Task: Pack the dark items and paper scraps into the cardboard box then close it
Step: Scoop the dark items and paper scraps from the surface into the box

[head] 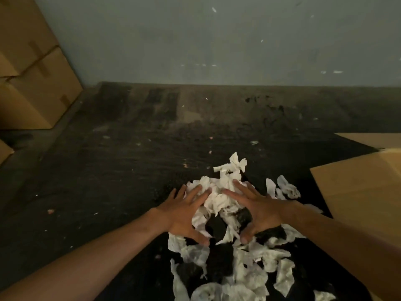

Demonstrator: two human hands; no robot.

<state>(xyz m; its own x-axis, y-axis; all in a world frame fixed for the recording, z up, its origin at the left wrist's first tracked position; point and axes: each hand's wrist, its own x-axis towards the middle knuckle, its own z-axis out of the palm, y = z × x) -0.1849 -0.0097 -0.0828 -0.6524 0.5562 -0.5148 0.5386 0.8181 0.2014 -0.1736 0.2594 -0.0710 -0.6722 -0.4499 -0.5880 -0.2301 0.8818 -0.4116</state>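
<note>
A heap of white crumpled paper scraps (pixel 219 198) lies on the dark floor at centre bottom, mixed with dark lumpy items (pixel 244 216). My left hand (pixel 184 216) rests on the heap's left side, fingers spread flat. On the right side my right hand (pixel 258 209) presses likewise, fingers apart. Both hands touch the scraps from opposite sides, with nothing lifted. More scraps (pixel 251 276) trail toward the bottom edge. The cardboard box (pixel 358 187) stands at the right, only its flap and a wall in view.
Stacked closed cardboard boxes (pixel 32 83) stand at the far left against a grey wall (pixel 217 40). The dark floor (pixel 130 159) is scuffed and dotted with tiny paper bits.
</note>
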